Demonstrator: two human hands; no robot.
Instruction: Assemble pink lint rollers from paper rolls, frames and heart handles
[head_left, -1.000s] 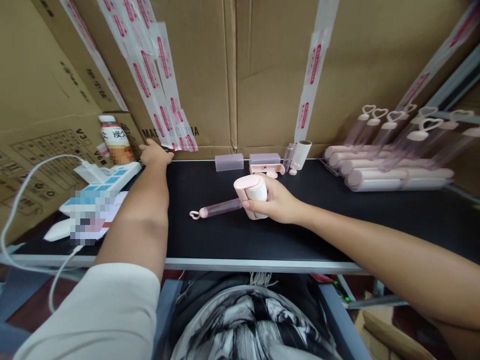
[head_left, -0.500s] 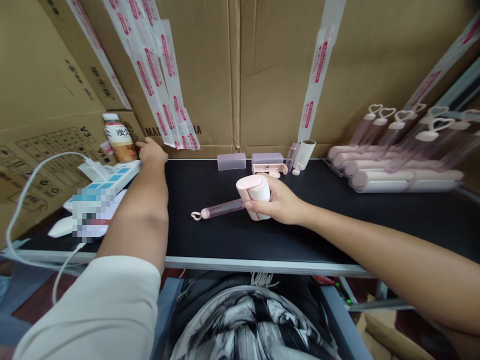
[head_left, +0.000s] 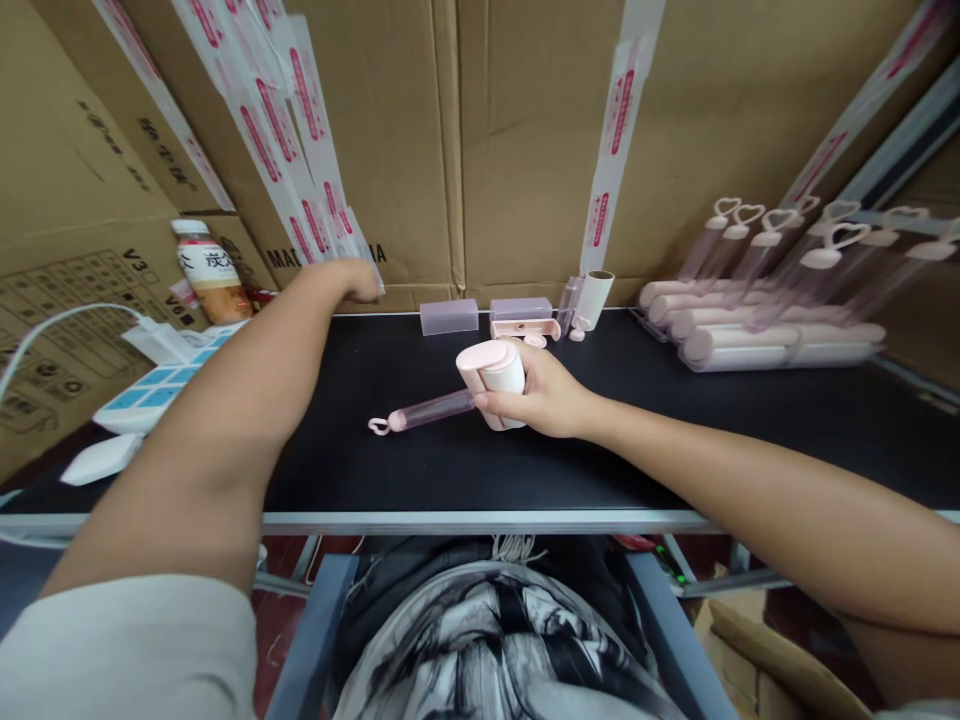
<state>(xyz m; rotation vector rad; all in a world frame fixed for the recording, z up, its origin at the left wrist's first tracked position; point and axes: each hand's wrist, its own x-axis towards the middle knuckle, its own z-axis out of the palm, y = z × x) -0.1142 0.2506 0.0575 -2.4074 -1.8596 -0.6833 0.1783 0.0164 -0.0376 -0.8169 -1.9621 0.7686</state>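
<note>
My right hand (head_left: 553, 392) is wrapped round a pink-and-white rounded case (head_left: 491, 385), held tilted above the black tabletop. Just left of it lies a clear pinkish tube (head_left: 433, 411) with a heart-shaped ring (head_left: 379, 426) at its end; its right end disappears behind the case. At the back left, my left hand (head_left: 361, 279) reaches to the lower ends of the tape strips (head_left: 319, 215) stuck on the cardboard. Its fingers are blurred and partly hidden, so whether it touches the tape I cannot tell.
Two translucent purple blocks (head_left: 448, 317), a pink bracket-like part (head_left: 525, 328) and a white paper tube (head_left: 596, 300) stand at the back. Stacked pink-and-white rollers (head_left: 780, 345) with heart-ringed tubes sit right. A bottle (head_left: 212, 272) and power strip (head_left: 161, 380) are left.
My left hand has moved right, from beside the bottle to the lower tape ends. My right hand still holds the case. The whole view has shifted slightly.
</note>
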